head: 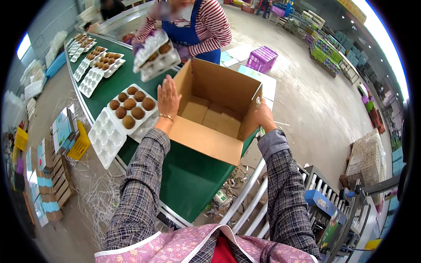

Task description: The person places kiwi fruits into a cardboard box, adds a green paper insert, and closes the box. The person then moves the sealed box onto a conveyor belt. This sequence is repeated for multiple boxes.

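Observation:
An open cardboard box (210, 111) with a bare bottom stands on the green conveyor belt (190, 179), its near flap (207, 139) folded outward. I hold it between both hands. My left hand (168, 98) presses against its left side, fingers extended upward and thumb towards the box. On the right, my right hand (264, 115) grips the side wall near the far corner. Beside my left hand lies an open white moulded tray (110, 139), one half filled with brown kiwifruit (130, 104). Another white tray, partly hidden, lies under it.
Across the belt a person (197, 29) in a blue apron holds a white tray (156, 56) with kiwifruit. More filled trays (102, 62) line the far belt. Metal rollers (245, 194) adjoin on the right. A purple crate (262, 59) and flattened cartons (49, 180) stand on the floor.

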### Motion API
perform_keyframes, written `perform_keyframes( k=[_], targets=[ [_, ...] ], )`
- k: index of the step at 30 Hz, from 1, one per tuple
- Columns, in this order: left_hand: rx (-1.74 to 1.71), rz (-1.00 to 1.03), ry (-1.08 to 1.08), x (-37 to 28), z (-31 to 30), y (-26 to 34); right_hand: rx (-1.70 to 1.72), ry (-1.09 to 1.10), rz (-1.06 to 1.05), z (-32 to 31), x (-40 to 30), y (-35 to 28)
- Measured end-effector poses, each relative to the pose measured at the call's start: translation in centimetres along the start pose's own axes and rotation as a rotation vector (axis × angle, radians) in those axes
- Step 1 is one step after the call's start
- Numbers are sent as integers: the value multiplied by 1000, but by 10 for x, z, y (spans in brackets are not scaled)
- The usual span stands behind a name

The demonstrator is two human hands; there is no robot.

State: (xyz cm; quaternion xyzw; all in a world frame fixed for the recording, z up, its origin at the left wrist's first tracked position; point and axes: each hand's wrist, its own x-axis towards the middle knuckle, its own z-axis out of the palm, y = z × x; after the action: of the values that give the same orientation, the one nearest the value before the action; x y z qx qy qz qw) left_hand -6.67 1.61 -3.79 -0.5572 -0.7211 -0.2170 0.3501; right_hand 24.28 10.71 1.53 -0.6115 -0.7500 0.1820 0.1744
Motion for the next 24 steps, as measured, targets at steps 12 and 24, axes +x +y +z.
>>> perform_keyframes(
  k=[12,24],
  targets=[
    [-487,-1214,-322,2,35,-57,706,-91,54,5,-8,54],
    [-1188,-1684,-60,-26,59,-60,528,-86,89,-2,9,61]
  ],
)
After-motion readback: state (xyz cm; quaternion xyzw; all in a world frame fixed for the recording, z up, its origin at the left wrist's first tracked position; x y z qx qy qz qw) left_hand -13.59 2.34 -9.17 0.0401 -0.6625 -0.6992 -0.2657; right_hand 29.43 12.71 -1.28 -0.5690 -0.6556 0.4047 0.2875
